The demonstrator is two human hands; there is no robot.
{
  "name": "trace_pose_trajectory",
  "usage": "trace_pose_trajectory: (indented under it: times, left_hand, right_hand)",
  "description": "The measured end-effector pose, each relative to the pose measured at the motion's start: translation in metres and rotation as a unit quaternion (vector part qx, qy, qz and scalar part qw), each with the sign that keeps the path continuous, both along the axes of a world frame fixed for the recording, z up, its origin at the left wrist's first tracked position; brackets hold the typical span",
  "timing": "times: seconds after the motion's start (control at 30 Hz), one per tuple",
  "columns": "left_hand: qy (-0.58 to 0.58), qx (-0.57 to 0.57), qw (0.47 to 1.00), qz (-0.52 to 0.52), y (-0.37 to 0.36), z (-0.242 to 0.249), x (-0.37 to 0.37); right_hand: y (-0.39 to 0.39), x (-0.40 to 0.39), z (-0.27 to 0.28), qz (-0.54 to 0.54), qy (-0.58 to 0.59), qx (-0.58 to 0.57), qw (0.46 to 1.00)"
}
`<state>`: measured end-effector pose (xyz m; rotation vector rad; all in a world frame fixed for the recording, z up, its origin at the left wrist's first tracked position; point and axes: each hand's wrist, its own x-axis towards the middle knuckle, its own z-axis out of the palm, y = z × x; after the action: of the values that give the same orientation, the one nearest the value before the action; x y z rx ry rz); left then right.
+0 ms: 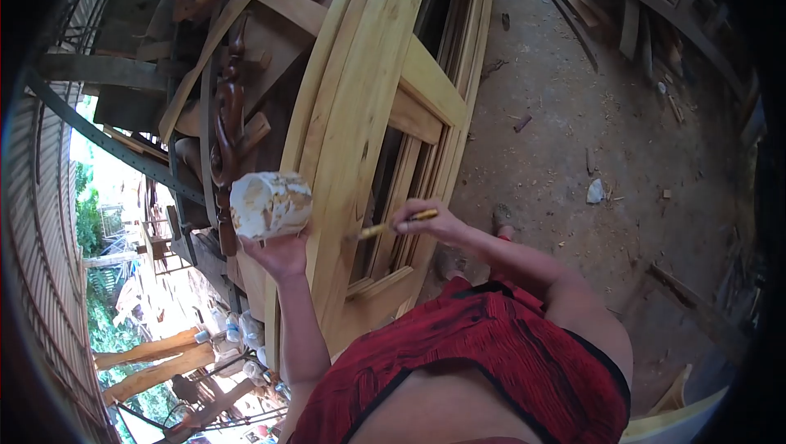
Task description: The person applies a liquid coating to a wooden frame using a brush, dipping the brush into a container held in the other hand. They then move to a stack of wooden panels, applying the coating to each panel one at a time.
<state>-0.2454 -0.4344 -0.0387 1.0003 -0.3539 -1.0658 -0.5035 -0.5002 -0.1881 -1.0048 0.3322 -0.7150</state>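
My left hand (280,255) is wrapped around the lower side of a white plastic container (271,205), smeared with brownish-yellow stains, held over the left edge of a pale wooden frame (348,100). My right hand (427,220) has its fingers closed on the yellow handle of a paintbrush (375,232). The brush points left, its dark bristle end overlapping the frame's long flat board in this view. Between the frame's mouldings and slanted panel piece (432,88) dark openings show.
Carved dark wood (229,129) and loose planks (214,51) crowd the left side. Wood chips litter the dirt floor (565,141) on the right, along with a white scrap (595,191). More timber (630,27) leans at the upper right.
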Motion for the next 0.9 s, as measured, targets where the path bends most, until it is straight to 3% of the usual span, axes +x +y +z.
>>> trace_pose_trajectory:
  times: [0.07, 0.23, 0.3, 0.4, 0.53, 0.6, 0.7, 0.77, 0.9]
  left_hand:
    - [-0.008, 0.018, 0.999, 0.039, -0.004, 0.002, -0.006]
    - [-0.051, 0.078, 0.991, 0.092, -0.021, 0.011, -0.024]
    - [-0.024, 0.066, 0.994, 0.086, -0.018, 0.005, -0.016]
    - [-0.002, 0.064, 0.994, 0.083, -0.024, 0.008, -0.021]
    - [-0.027, 0.084, 0.993, 0.083, -0.027, 0.012, -0.025]
    - [-0.027, 0.078, 0.993, 0.083, -0.026, 0.009, -0.022]
    - [-0.012, 0.069, 0.994, 0.083, -0.021, 0.003, -0.013]
    - [0.003, 0.062, 0.994, 0.085, -0.021, 0.002, -0.009]
    - [-0.005, 0.072, 0.996, 0.058, -0.021, 0.010, -0.012]
  right_hand:
    - [-0.045, -0.003, 0.007, -0.036, 0.007, 0.098, 0.995]
    - [-0.185, -0.040, 0.017, -0.263, -0.103, 0.111, 0.953]
    - [-0.237, -0.048, 0.017, -0.358, -0.115, 0.110, 0.920]
    - [-0.281, -0.042, 0.011, -0.416, -0.090, 0.109, 0.898]
    - [-0.249, -0.032, -0.013, -0.385, -0.101, 0.101, 0.912]
    - [-0.204, -0.037, -0.027, -0.327, -0.056, 0.081, 0.940]
    - [-0.143, -0.041, -0.021, -0.241, -0.087, 0.117, 0.959]
    - [-0.131, -0.044, -0.009, -0.066, -0.066, 0.185, 0.978]
    - [-0.198, -0.036, 0.019, -0.161, -0.048, 0.077, 0.983]
